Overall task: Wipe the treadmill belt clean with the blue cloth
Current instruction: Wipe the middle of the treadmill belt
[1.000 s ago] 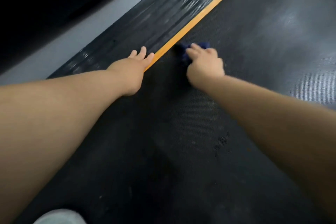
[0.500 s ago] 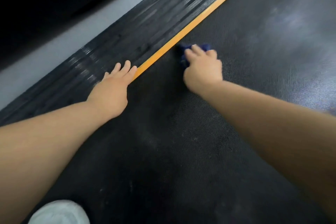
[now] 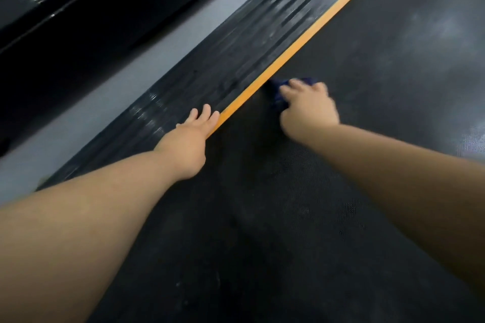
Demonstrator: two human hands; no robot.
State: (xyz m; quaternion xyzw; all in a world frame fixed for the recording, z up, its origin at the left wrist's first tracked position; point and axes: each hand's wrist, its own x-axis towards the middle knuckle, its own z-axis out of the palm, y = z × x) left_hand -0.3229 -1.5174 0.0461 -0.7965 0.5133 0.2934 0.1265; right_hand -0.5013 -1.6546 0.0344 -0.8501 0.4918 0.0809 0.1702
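Note:
The black textured treadmill belt (image 3: 367, 86) fills the right and lower part of the head view. A dark blue cloth (image 3: 279, 86) lies on the belt close to the orange edge stripe (image 3: 309, 34); only its far and left edges show. My right hand (image 3: 309, 110) covers most of it, fingers curled over the cloth and pressing it down. My left hand (image 3: 191, 139) rests flat with straight fingers on the ribbed side rail (image 3: 236, 47), fingertips beside the orange stripe, holding nothing.
A grey floor strip (image 3: 105, 92) runs left of the side rail. Beyond it, a dark glossy machine edge (image 3: 52, 8) crosses the top left corner. Pale dusty smears show on the belt at the far right.
My left hand slid back along the side rail toward me, then held. My right hand stays on the cloth near the orange stripe, with only a slight shift.

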